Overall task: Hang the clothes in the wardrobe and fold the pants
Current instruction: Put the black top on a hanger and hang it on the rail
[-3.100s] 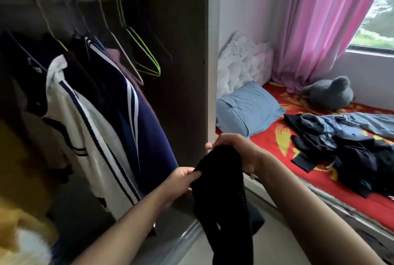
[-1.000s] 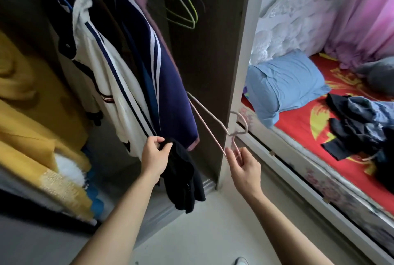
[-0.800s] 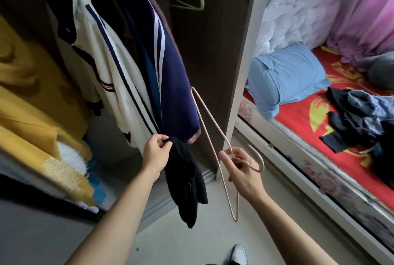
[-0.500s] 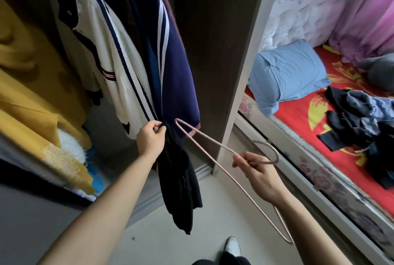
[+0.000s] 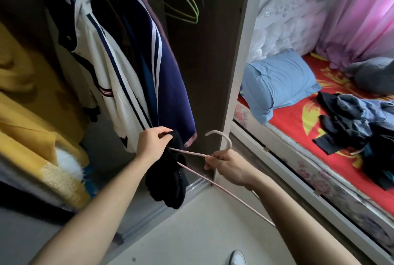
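Observation:
My left hand [image 5: 153,144] grips the top edge of a black garment [image 5: 170,179], which hangs down in front of the open wardrobe [image 5: 204,51]. My right hand [image 5: 226,165] holds a pale pink hanger [image 5: 219,136] just below its hook. One arm of the hanger reaches into the black garment at my left hand; the other runs down under my right forearm. On the bed [image 5: 287,121] to the right lies a pile of dark and blue clothes [image 5: 358,123].
A white striped top [image 5: 110,81] and a navy striped jacket [image 5: 162,85] hang inside the wardrobe, with empty green hangers [image 5: 185,8] beside them. Yellow fabric [image 5: 27,115] fills the left side. A blue pillow [image 5: 279,85], a grey plush toy [image 5: 375,77] and a pink curtain [image 5: 358,8] are by the bed.
My right hand took a pink hanger and swung it down and left. Its arm tip now enters the black garment held by my left hand.

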Demonstrator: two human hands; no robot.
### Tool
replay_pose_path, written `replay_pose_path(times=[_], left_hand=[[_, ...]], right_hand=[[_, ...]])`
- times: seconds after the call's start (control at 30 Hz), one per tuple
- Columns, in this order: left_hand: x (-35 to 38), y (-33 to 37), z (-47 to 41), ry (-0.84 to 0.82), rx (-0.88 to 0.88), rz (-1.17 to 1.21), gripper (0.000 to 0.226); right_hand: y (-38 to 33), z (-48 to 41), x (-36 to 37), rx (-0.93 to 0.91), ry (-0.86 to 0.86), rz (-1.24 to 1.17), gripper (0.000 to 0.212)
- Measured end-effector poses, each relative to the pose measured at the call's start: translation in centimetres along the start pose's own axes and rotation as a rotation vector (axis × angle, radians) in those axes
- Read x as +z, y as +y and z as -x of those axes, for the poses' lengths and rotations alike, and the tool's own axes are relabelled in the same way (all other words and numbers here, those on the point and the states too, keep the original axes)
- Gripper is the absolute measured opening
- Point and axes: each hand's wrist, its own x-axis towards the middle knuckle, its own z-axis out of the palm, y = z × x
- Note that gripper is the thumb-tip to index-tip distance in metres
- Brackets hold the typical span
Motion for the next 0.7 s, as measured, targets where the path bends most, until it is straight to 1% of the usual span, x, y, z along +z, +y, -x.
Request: replay_pose_path(times=[0.07,0.1,0.2,0.27,0.33,0.4,0.43,0.5,0.57,0.63,0.67,0.7], left_hand=[[-0.1,0.9,0.2,-0.011,0.023,0.017,0.013],[-0.1,1.1,0.3,-0.012,0.029,0.021,0.013],[-0.7,1.5,0.1,0.008,0.021,0.065,0.014],[-1.5,2.1,-0.5,0.054,0.004,0.141,0.015],[-2.2,3.6,-0.9,0.053,0.009,0.204,0.012],[-2.3,5.4,-0.7,-0.010,0.029,0.305,0.009],[-2.3,6.1,-0.3,-0.057,0.035,0.355,0.011],[-2.2,6.7,0.5,-0.112,0.022,0.439,0.016],[-2.9,7.0,0.8,-0.100,-0.009,0.524,0.016],[-4.0,7.1,0.1,-0.050,0.019,0.536,0.017],[-4.5,7.4,-0.2,-0.029,0.057,0.512,0.018],[-5.1,7.9,-0.4,-0.019,0.103,0.493,0.018]], right_hand=[[-0.6,-1.2,1.4,0.041,0.012,0.005,0.036],[-0.9,-1.7,1.8,0.063,0.045,-0.067,0.036],[-1.9,-3.1,1.8,0.084,0.160,-0.424,0.034],[-2.3,-3.7,2.1,0.059,0.173,-0.523,0.034],[-2.2,-4.3,3.1,0.056,0.163,-0.471,0.035],[-2.4,-5.2,3.7,0.084,0.144,-0.360,0.036],[-2.6,-5.7,3.5,0.113,0.144,-0.354,0.036],[-3.5,-6.3,2.1,0.147,0.165,-0.446,0.033],[-4.8,-6.0,0.3,0.072,0.192,-0.632,0.030],[-6.0,-5.0,-0.7,-0.068,0.212,-0.840,0.027],[-6.3,-4.5,-0.7,-0.125,0.217,-0.900,0.027],[-6.4,-4.2,-0.4,-0.155,0.227,-0.890,0.027]])
